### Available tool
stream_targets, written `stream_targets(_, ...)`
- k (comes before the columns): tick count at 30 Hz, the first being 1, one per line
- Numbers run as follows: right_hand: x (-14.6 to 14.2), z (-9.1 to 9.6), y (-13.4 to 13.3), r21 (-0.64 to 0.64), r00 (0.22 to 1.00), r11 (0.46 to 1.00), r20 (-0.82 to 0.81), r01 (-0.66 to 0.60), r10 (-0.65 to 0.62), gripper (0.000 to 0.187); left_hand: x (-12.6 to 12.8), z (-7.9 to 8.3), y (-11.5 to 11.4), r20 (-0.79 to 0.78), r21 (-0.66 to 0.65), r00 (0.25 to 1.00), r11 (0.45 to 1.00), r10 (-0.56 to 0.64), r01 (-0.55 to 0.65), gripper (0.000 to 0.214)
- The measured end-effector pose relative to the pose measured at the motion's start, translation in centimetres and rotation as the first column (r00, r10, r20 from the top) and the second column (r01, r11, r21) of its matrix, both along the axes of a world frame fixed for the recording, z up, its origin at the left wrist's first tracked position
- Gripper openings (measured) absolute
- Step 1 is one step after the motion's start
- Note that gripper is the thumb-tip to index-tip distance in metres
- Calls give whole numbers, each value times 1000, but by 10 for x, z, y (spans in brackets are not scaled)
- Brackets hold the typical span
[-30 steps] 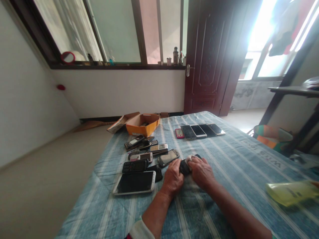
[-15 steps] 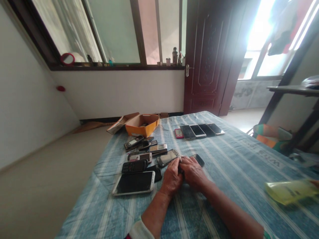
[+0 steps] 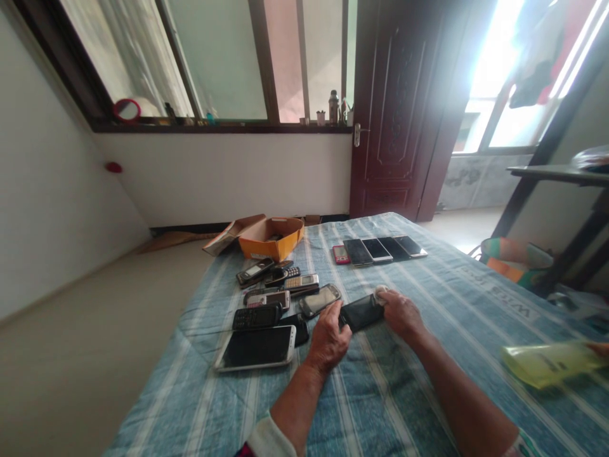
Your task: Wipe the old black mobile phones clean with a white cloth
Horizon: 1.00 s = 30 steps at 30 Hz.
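A black smartphone (image 3: 362, 313) is held near the middle of the bed, its dark screen facing up. My left hand (image 3: 329, 337) grips its left end, fingers closed round the edge. My right hand (image 3: 402, 313) is closed on a small white wad of tissue or cloth (image 3: 381, 291), pressed at the phone's far right corner. Just beyond my left hand lies a grey phone with a pale screen (image 3: 321, 301). To the left are a large white-framed phone (image 3: 257, 348), a black keypad phone (image 3: 257, 317) and several older handsets.
An open orange box (image 3: 272, 244) stands at the bed's far left edge. Across the striped blue sheet (image 3: 304, 419), a row of smartphones (image 3: 379, 249) lies beside a small pink device (image 3: 340, 254). A yellow transparent pouch (image 3: 547, 363) is at the right.
My right hand has slid right along the phone with the white wad, away from my left hand, uncovering the screen. My left hand has stayed nearly in place.
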State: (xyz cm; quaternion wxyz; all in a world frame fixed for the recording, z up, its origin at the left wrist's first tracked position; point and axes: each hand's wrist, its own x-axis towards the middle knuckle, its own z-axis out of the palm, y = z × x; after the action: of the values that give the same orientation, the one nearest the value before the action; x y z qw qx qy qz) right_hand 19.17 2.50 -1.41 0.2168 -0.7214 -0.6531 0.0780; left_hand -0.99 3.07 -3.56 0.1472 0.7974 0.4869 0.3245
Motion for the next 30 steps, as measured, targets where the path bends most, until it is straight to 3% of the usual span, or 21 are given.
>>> stream_targets(6,0,-2,1,-3,1000,1000,0,2,-2,40,4,16,-12,-173,63,977,992,122,-113,51)
stream_targets(11,-3,-1,0,7,1000,1000,1,-8,8,37,8,27,-20,-244,35,962,993,119,-114,46)
stream_targets(15,-4,-1,-1,19,1000,1000,-3,-10,10,37,8,25,-17,-218,1,970,994,109,-111,47)
stream_targets(22,-10,-2,0,73,999,997,8,-37,37,36,10,12,-11,-41,-16,990,991,134,-135,69)
stream_targets(26,-25,-2,1,165,988,976,81,-140,128,35,11,10,-12,-8,6,992,992,125,-124,72)
stream_targets(30,-48,2,-6,209,936,914,142,-348,323,32,10,10,-11,-11,37,995,994,103,-103,68)
